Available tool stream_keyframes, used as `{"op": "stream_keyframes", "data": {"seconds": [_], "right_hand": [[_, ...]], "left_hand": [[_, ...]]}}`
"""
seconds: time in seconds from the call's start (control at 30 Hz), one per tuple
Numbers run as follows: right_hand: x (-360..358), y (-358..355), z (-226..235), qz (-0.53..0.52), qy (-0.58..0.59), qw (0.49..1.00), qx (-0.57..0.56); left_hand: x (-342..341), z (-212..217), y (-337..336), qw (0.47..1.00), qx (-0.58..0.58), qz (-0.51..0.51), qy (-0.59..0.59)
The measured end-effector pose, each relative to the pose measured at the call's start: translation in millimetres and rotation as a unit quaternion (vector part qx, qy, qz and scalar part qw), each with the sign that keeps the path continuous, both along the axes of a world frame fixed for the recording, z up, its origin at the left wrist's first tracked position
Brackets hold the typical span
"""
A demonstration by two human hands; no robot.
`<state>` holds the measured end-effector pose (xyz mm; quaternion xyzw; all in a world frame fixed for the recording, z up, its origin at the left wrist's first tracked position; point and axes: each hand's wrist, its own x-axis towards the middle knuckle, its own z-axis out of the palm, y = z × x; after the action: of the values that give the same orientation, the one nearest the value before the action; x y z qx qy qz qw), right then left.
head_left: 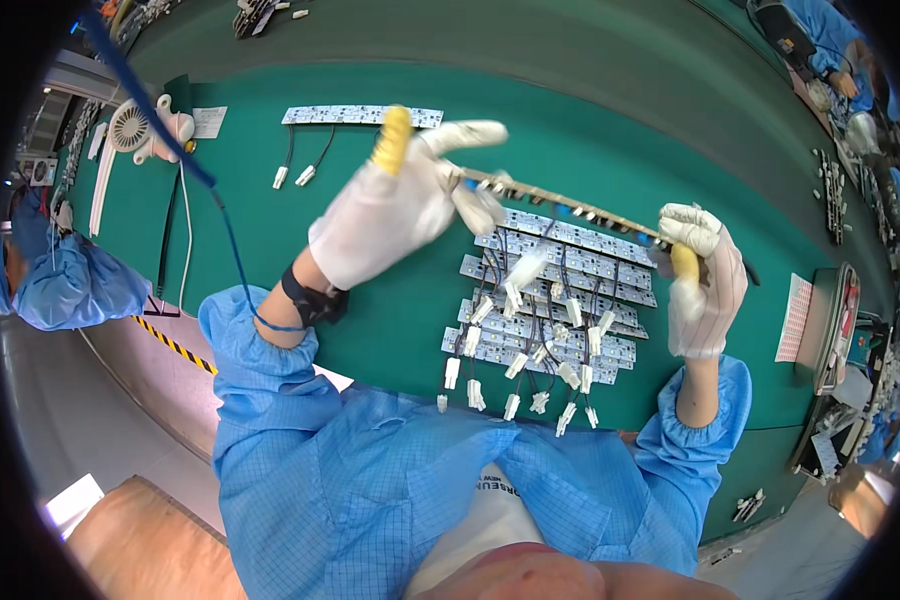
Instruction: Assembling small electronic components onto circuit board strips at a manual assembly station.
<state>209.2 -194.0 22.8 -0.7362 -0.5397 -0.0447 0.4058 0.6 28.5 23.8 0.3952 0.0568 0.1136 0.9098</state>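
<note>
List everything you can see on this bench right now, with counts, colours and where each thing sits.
held strip board: one, pale, edge-on between both hands
stacked strip boards: count unclear, white with dark wires and white plugs, bench centre
lone strip board: one, white, far side
desk fan: one, white, far left
green mat: one, covers the bench
left hand: white glove, yellow fingertip, black wrist strap
right hand: white glove, yellow fingertip
</note>
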Motion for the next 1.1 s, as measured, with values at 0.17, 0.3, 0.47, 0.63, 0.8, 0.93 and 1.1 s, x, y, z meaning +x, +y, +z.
{"op": "stream_keyframes", "data": {"seconds": [0.17, 0.3, 0.47, 0.63, 0.8, 0.93, 1.1], "right_hand": [[-6.2, 0.9, 13.1, 0.116, 0.396, 0.909, 0.05], [-5.8, 0.2, 6.8, 0.098, 0.536, 0.838, 0.037], [-0.2, -3.9, 8.3, 0.043, 0.492, 0.869, -0.013], [-1.3, -4.2, 13.9, 0.031, 0.474, 0.88, -0.028], [1.9, -7.1, 11.2, 0.092, 0.441, 0.893, 0.012], [-1.6, -4.8, 14.8, 0.046, 0.429, 0.902, -0.012], [-2.3, -6.0, 18.0, 0.045, 0.434, 0.9, -0.019]], "left_hand": [[-8.2, -11.5, -1.3, 0.955, 0.277, 0.087, 0.067], [-11.4, -5.2, -8.9, 0.942, 0.309, 0.088, 0.095], [-15.0, -8.5, -14.9, 0.949, 0.303, 0.084, 0.028], [-10.4, -18.4, -8.4, 0.89, 0.422, 0.174, -0.023], [-17.4, -15.0, 0.0, 0.864, 0.466, 0.188, 0.021], [-18.2, -13.8, 0.8, 0.841, 0.501, 0.199, 0.04], [-18.0, -13.7, 2.9, 0.807, 0.556, 0.198, 0.036]]}}
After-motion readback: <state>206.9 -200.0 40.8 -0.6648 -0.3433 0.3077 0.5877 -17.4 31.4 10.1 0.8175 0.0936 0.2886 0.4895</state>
